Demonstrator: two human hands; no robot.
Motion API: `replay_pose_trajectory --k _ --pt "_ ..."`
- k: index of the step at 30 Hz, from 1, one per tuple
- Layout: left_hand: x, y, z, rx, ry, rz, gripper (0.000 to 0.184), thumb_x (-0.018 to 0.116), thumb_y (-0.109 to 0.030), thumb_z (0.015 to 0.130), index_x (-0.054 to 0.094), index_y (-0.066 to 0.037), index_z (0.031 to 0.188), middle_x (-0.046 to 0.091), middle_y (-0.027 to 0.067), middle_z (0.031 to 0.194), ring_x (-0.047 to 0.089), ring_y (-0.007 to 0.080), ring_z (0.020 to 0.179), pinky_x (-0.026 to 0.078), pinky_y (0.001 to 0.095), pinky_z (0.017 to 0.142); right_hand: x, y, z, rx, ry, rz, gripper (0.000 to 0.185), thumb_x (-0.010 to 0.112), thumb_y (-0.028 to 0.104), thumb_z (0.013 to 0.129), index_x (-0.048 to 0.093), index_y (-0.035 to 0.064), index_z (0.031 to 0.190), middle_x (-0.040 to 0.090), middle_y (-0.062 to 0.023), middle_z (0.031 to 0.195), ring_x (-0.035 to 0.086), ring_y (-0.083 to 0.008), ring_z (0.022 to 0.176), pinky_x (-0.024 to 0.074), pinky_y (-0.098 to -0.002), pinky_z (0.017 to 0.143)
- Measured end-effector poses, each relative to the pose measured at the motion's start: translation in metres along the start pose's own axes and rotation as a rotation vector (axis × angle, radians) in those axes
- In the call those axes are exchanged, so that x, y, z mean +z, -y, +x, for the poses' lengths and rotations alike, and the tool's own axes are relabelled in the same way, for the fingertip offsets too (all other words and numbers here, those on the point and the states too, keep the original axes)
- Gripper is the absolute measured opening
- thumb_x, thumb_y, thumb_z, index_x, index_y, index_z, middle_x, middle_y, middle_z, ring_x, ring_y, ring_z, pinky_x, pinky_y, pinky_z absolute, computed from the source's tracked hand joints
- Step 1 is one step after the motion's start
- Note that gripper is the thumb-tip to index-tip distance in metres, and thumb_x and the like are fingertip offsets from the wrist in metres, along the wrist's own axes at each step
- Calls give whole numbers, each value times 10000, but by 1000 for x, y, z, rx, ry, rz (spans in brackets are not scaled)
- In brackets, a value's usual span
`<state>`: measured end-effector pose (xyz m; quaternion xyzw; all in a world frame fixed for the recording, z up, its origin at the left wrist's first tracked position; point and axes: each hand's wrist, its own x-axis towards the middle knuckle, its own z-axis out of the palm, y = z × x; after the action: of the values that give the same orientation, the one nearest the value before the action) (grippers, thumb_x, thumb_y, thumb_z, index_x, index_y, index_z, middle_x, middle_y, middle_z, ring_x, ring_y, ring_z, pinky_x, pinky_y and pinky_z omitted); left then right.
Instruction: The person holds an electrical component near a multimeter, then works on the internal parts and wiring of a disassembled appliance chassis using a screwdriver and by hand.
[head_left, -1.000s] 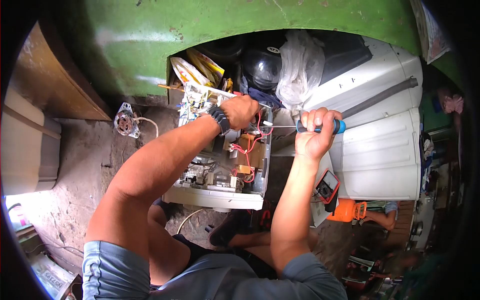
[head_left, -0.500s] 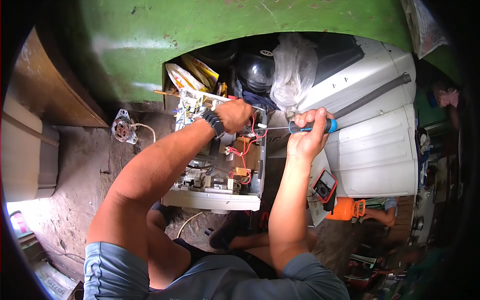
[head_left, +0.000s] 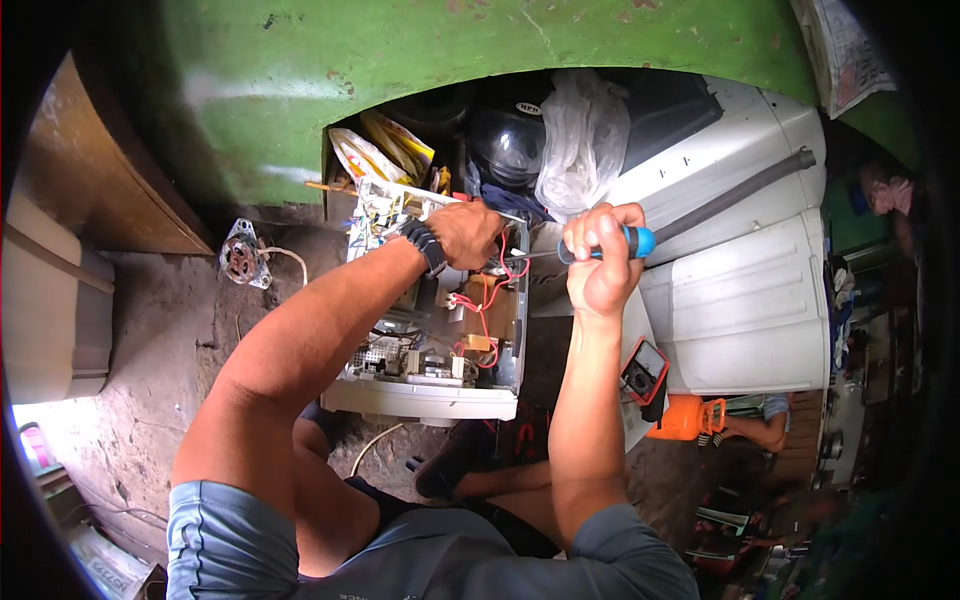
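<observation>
My right hand (head_left: 606,265) is closed around the blue and black handle of a screwdriver (head_left: 638,242). Its shaft points left, the tip end reaching the right side of an opened appliance (head_left: 420,402) with bare wiring inside. My left hand (head_left: 468,236), a dark band at its wrist, rests over the upper part of this appliance. Its fingers are curled downward, and what they grip, if anything, is hidden. Red wires (head_left: 484,305) run below that hand, beside a brownish panel. White and blue wires (head_left: 375,222) bunch at the upper left.
A small motor (head_left: 243,255) with a cord lies on the floor at left. At right stand a red-edged multimeter (head_left: 645,372), an orange tank (head_left: 682,418) and large white panels (head_left: 740,310). A black helmet (head_left: 508,145) and plastic bag (head_left: 585,140) fill the recess. Another person's arm (head_left: 755,430) shows at right.
My right hand has shifted slightly left and up, its fingers now wrapped more tightly around the screwdriver handle. My left hand stays nearly in place over the appliance.
</observation>
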<state>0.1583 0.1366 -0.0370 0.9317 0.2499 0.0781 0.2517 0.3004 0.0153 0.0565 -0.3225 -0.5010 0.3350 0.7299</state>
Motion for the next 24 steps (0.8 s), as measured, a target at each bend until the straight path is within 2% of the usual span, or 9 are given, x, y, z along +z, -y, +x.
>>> replay_pose_trajectory --k 4,5,6,7,9,14,16,22,24 --pt "-2 -1 -5 17 -31 -27 310 669 -286 864 724 -102 1106 729 230 953 703 415 939 554 494 856 17 -2 0 21 114 -78 194 643 32 965 457 76 933 522 -40 760 457 -112 605 405 -281 568" --pt "-2 -1 -5 12 -47 -39 317 673 -301 866 725 -104 1109 730 229 952 704 413 938 553 496 858 18 0 1 38 169 -116 185 637 97 983 459 107 931 486 -25 728 421 -106 584 367 -293 572" --pt "-2 -4 -6 6 -62 -52 324 678 -316 867 725 -107 1111 730 227 951 705 411 937 552 498 859 17 1 3 44 172 -117 185 637 97 983 459 107 931 486 -25 728 421 -106 584 367 -293 572" --pt "-6 -5 -7 4 -36 -68 374 667 -316 856 732 6 1037 733 252 1017 713 409 982 565 471 880 14 3 6 79 219 -91 196 638 100 978 450 108 925 478 -22 720 410 -100 573 361 -291 566" --pt "-5 -5 -7 10 -39 -55 378 667 -319 856 730 0 1047 734 248 1012 713 408 981 565 472 879 14 1 8 113 273 -61 215 632 95 967 425 108 909 450 -13 693 380 -85 546 343 -288 555" --pt "-6 -4 -2 37 -18 -45 380 665 -321 855 722 -24 1085 735 238 1021 712 408 981 566 474 879 21 3 12 155 293 -88 214 615 71 952 411 110 903 436 -10 668 371 -84 547 340 -288 555" --pt "-4 -3 -1 18 25 -29 349 679 -357 883 725 -116 1131 730 223 990 696 403 982 545 491 884 18 0 14 173 306 14 211 643 19 933 447 80 883 503 -36 715 412 -87 580 376 -272 538" --pt "3 -5 -1 12 -139 -45 294 665 -293 879 723 -54 1040 725 247 914 705 427 905 559 517 827 38 -6 6 109 139 -125 227 735 45 937 510 68 914 578 -15 757 508 -66 616 419 -239 560" --pt "4 -5 2 1 -76 -25 290 656 -240 867 690 -46 1080 722 259 943 700 441 915 558 522 832 49 -4 7 156 139 -355 204 706 45 955 507 80 934 571 -32 797 518 -102 620 426 -268 589"
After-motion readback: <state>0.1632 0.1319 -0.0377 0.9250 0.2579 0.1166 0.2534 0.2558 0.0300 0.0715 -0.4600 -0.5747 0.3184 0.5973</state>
